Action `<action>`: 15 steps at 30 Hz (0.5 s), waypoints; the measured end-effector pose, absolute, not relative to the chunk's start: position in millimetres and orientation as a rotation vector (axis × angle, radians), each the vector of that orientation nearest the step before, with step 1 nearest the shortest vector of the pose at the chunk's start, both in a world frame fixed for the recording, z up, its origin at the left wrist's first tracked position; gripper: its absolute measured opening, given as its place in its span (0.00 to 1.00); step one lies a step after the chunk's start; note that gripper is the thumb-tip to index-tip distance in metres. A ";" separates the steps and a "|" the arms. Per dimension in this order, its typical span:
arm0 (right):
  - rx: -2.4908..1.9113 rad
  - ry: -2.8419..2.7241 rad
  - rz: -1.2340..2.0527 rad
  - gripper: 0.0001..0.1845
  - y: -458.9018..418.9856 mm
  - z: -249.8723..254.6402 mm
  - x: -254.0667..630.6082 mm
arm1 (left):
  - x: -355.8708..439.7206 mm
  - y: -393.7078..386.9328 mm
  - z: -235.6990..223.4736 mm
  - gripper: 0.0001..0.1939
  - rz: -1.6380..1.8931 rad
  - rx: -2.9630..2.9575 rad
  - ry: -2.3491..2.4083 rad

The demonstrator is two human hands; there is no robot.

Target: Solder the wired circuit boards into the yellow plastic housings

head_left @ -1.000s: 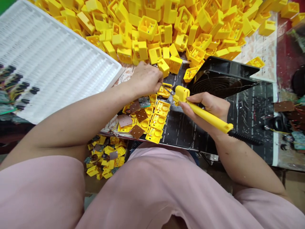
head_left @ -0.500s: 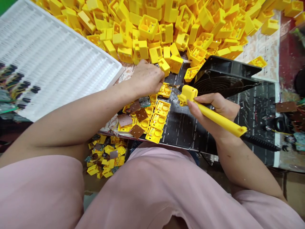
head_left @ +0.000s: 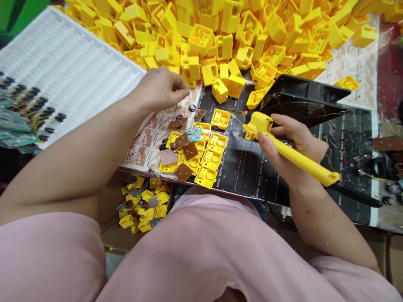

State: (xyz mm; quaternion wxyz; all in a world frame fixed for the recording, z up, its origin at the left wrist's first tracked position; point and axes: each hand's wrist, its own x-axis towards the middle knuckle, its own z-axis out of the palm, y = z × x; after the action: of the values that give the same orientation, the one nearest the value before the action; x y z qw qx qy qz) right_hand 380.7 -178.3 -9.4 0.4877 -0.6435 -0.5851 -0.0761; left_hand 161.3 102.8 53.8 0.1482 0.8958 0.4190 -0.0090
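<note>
My right hand is wrapped round a yellow soldering iron, its metal tip pointing left towards a small yellow casing with metal contacts inside. My left hand hovers at the lower left edge of the yellow heap, fingers loosely bent and nothing visible in them; its palm side is hidden. Below that single casing, several open yellow casings lie in a column. Beside them are brown circuit boards, a green-grey board and a small round black part.
A large heap of yellow housings covers the back. A black fan stands behind my right hand. At left lies a white ridged tray with wired parts on it. More yellow parts sit below the bench edge.
My left hand has let go near the single casing and moved left and up, uncovering the boards and the round black part. The soldering iron stays in my right hand, near the casing.
</note>
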 end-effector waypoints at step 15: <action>-1.560 -1.430 -0.287 0.17 -178.0 -8.0 380.2 | 205.5 132.1 9.6 0.28 -0.345 2.788 0.814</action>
State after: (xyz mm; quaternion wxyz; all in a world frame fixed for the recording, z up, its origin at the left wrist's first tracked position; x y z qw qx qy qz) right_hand 380.2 -178.0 -8.0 0.4822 -0.6398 -0.5867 -0.1177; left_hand 205.5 132.1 9.6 0.1083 0.9476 0.2766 -0.1172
